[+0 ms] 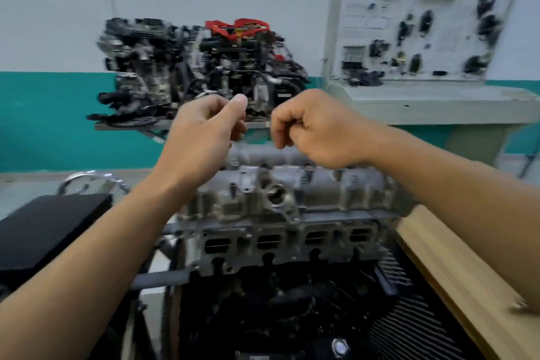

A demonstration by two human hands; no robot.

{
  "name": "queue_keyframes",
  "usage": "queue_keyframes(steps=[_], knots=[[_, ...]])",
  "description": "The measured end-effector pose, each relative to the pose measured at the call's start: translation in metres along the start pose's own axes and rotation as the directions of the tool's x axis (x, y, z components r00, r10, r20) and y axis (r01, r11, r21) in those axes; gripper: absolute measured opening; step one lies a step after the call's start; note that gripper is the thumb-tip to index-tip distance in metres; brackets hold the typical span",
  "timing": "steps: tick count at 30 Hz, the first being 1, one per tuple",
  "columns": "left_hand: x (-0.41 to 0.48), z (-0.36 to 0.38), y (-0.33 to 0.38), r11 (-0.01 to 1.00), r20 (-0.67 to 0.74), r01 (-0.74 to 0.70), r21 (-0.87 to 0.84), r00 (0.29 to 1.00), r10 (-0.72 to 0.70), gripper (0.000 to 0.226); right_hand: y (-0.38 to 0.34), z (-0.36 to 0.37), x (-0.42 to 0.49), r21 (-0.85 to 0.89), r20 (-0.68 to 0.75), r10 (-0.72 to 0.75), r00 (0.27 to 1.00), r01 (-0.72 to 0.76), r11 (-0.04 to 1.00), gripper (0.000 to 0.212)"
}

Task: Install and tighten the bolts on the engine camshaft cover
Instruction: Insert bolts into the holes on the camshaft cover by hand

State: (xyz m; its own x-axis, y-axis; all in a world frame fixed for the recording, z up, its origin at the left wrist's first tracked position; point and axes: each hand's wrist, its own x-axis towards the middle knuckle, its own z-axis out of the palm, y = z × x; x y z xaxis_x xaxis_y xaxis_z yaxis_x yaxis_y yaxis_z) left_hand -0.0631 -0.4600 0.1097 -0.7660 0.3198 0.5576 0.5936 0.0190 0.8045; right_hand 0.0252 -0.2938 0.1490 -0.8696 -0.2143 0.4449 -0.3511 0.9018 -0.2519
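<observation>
The grey aluminium camshaft cover (pixel 292 184) sits on top of the engine (pixel 280 242) in the middle of the view, with several bolt holes and bosses along its near edge. Both hands hover above its far edge, a short gap between them. On my left hand (pixel 204 131) the thumb presses against the curled fingers, and a thin grey streak like a small bolt (pixel 242 136) hangs below the fingertips, blurred. My right hand (pixel 309 128) is curled into a loose fist, knuckles up. The blur hides whether it holds anything.
A black case (pixel 49 228) lies at the left, with a chrome ring behind it. A wooden bench edge (pixel 455 266) runs along the right. Another engine (pixel 198 67) stands on a shelf behind, and a training board (pixel 423 17) with parts hangs at the back right.
</observation>
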Motion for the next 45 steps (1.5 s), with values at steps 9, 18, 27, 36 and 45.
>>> queue_keyframes(steps=[9,18,27,36,45], knots=[[-0.072,0.219,0.081,0.979,0.621,-0.151,-0.140,0.756,0.205,0.022,0.068,-0.098,-0.214,-0.036,-0.217,0.447,0.868,-0.465,0.885,0.019],[-0.150,0.457,0.033,0.889,0.867,-0.381,0.254,0.498,-0.034,0.030,0.117,-0.092,-0.451,-0.203,-0.075,0.897,0.435,-0.888,0.413,0.017],[-0.100,0.535,-0.017,0.725,0.990,-0.678,0.122,0.140,-0.035,0.067,0.220,-0.067,-0.435,-0.230,-0.146,0.917,0.372,-0.914,0.334,0.034],[-0.110,0.558,-0.027,0.848,0.990,-0.529,-0.035,0.097,0.101,0.042,0.327,-0.093,-0.408,-0.434,-0.161,0.929,0.333,-0.869,0.237,0.032],[-0.119,0.569,-0.029,0.824,0.956,-0.567,0.003,0.244,0.165,0.021,0.348,-0.083,-0.401,-0.551,0.149,0.968,0.203,-0.795,0.252,0.023]])
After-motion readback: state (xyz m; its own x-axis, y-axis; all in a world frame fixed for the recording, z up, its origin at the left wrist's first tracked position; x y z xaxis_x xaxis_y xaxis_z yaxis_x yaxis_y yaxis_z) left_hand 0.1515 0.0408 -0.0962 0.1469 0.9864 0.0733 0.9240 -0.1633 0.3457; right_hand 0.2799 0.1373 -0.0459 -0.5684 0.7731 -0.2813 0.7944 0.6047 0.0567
